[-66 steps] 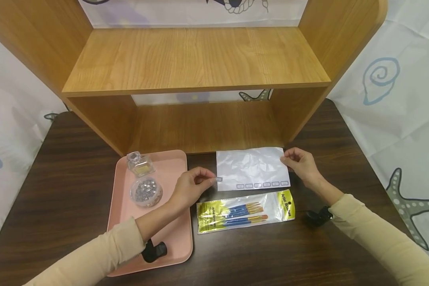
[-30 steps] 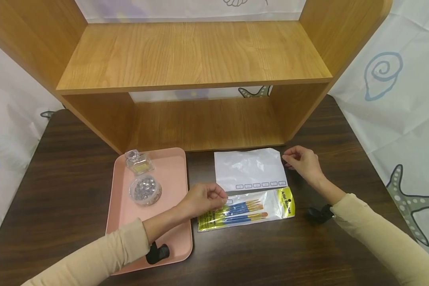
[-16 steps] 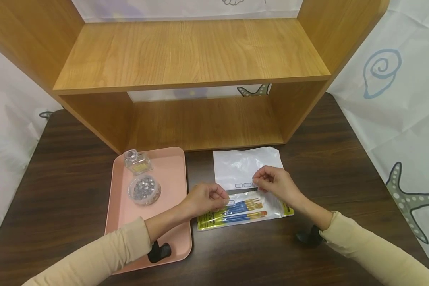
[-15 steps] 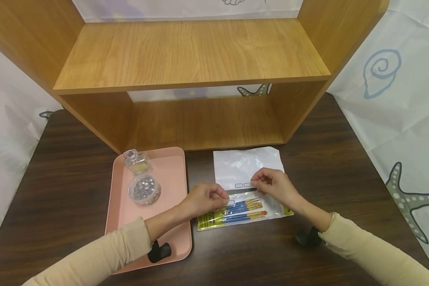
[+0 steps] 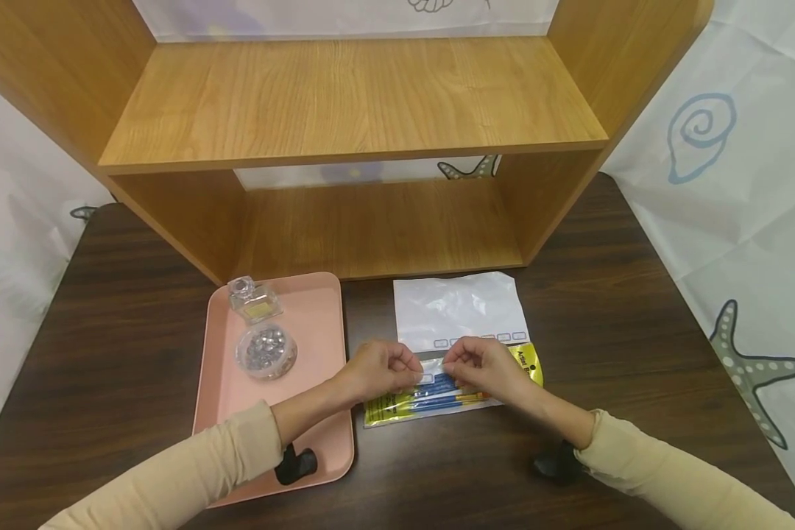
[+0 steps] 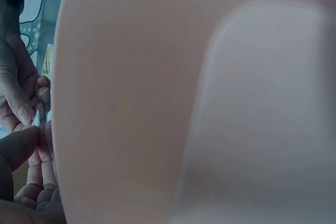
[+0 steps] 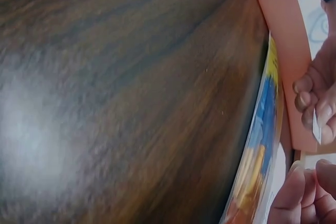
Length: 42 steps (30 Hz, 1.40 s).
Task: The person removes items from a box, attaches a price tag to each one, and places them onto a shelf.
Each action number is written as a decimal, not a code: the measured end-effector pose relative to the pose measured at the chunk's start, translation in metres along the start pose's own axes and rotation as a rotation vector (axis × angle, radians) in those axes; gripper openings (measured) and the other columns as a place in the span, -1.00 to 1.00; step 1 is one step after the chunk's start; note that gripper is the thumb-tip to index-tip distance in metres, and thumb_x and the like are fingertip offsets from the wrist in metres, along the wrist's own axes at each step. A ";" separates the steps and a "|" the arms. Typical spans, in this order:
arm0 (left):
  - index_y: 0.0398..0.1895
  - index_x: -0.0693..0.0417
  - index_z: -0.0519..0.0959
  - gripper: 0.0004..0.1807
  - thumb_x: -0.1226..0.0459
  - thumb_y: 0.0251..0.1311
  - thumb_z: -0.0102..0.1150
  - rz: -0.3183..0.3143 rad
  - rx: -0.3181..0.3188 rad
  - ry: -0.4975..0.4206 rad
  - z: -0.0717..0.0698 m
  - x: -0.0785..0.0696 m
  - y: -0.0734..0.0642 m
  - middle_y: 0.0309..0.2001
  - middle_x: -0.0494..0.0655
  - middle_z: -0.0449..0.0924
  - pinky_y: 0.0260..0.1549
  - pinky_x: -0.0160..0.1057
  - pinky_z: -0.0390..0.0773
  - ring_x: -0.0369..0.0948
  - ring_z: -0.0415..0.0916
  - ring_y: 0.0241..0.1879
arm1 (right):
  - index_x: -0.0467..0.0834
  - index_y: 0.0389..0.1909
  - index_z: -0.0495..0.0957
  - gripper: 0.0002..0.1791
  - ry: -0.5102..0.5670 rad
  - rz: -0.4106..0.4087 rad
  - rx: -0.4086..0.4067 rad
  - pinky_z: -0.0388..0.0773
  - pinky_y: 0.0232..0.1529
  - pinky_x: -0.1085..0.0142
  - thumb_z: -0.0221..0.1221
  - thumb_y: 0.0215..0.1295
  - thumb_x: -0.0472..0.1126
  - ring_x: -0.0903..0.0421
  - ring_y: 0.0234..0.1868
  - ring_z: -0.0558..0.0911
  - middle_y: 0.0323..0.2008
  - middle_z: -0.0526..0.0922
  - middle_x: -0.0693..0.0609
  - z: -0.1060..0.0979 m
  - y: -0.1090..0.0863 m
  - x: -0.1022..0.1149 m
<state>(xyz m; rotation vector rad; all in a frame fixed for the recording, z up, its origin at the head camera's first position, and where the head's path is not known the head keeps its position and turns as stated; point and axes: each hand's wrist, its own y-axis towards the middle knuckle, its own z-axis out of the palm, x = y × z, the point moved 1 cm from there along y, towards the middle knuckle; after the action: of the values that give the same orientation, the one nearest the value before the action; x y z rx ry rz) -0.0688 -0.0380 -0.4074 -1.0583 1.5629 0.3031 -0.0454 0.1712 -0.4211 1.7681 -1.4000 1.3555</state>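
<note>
Between its thumb and index finger, my left hand [image 5: 377, 372] pinches a small white sticker [image 5: 427, 379] with an outlined rectangle on it. My right hand [image 5: 493, 372], fingers curled, has its fingertips just right of the sticker; no object shows between them. In the right wrist view, the sticker [image 7: 316, 127] stands out from the left fingers, with a small gap to my right fingers [image 7: 289, 195]. Both hands are over a clear pack of paintbrushes [image 5: 391, 407], partly hidden by them. Behind it lies a white sheet [image 5: 457, 305] with a row of similar outlined rectangles along its near edge.
On the left, a pink tray [image 5: 318, 316] holds a glass bottle [image 5: 258, 303] and a round clear tub [image 5: 265, 352] of silvery pieces. A wooden shelf unit [image 5: 358, 103] stands behind the sheet on the dark table [image 5: 450, 471].
My left hand has moved the sticker from the sheet's lower left corner toward me, over the brush pack. My right hand has left the sheet's right edge and come leftward to the sticker.
</note>
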 end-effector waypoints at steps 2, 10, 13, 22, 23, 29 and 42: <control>-0.40 0.24 0.61 -0.91 0.35 0.09 0.26 -0.005 0.000 0.009 0.001 0.000 0.000 -0.59 -0.12 0.58 -0.59 -0.44 0.43 -0.36 0.45 -0.59 | -0.25 -0.34 0.59 -0.93 -0.005 -0.006 0.010 0.52 -0.55 0.45 0.23 0.20 -0.31 0.25 -0.58 0.50 -0.52 0.58 -0.05 0.003 0.000 0.002; -0.44 0.20 0.62 -0.93 0.35 0.06 0.28 0.013 -0.009 0.086 0.002 -0.002 0.002 -0.60 -0.13 0.59 -0.55 -0.41 0.40 -0.38 0.43 -0.59 | -0.19 -0.40 0.60 -0.96 -0.065 -0.045 0.032 0.40 -0.56 0.49 0.24 0.19 -0.29 0.28 -0.58 0.43 -0.58 0.54 0.08 0.009 0.000 0.005; -0.44 0.19 0.62 -0.94 0.35 0.06 0.27 0.021 -0.005 0.097 0.003 -0.001 0.002 -0.60 -0.13 0.59 -0.55 -0.41 0.40 -0.38 0.42 -0.59 | -0.19 -0.41 0.60 -0.96 -0.066 -0.046 0.037 0.41 -0.54 0.49 0.23 0.19 -0.30 0.29 -0.56 0.44 -0.57 0.54 0.09 0.009 0.000 0.005; -0.46 0.16 0.62 -0.95 0.35 0.07 0.27 0.029 -0.005 0.123 0.003 0.002 0.004 -0.61 -0.20 0.56 -0.55 -0.43 0.40 -0.39 0.42 -0.59 | -0.18 -0.41 0.59 -0.95 -0.089 -0.062 0.048 0.43 -0.50 0.48 0.23 0.20 -0.28 0.29 -0.52 0.46 -0.54 0.57 0.10 0.011 -0.001 0.005; -0.46 0.15 0.62 -0.95 0.34 0.06 0.27 0.030 -0.005 0.128 0.003 0.002 0.003 -0.61 -0.20 0.56 -0.55 -0.43 0.40 -0.39 0.41 -0.59 | -0.17 -0.42 0.59 -0.95 -0.094 -0.067 0.050 0.43 -0.50 0.48 0.23 0.19 -0.27 0.30 -0.53 0.46 -0.54 0.57 0.10 0.011 -0.001 0.004; -0.49 0.14 0.62 -0.96 0.36 0.05 0.28 0.043 0.019 0.157 0.003 0.000 0.003 -0.60 -0.21 0.55 -0.54 -0.40 0.40 -0.36 0.38 -0.57 | -0.16 -0.44 0.58 -0.95 -0.157 -0.120 0.051 0.39 -0.53 0.49 0.25 0.17 -0.29 0.32 -0.57 0.42 -0.59 0.54 0.13 0.013 0.001 0.002; -0.52 0.06 0.64 -0.95 0.34 0.03 0.29 0.094 0.029 0.308 0.004 0.000 0.003 -0.65 -0.23 0.55 -0.49 -0.38 0.40 -0.37 0.40 -0.58 | -0.10 -0.51 0.56 -0.90 -0.277 -0.159 0.036 0.37 -0.55 0.49 0.28 0.11 -0.30 0.38 -0.58 0.38 -0.65 0.46 0.21 0.019 0.001 0.004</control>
<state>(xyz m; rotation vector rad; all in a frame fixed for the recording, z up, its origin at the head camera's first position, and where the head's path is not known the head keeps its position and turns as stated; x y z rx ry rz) -0.0683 -0.0337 -0.4094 -1.0462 1.8905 0.1857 -0.0391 0.1531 -0.4245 2.1062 -1.3448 1.0907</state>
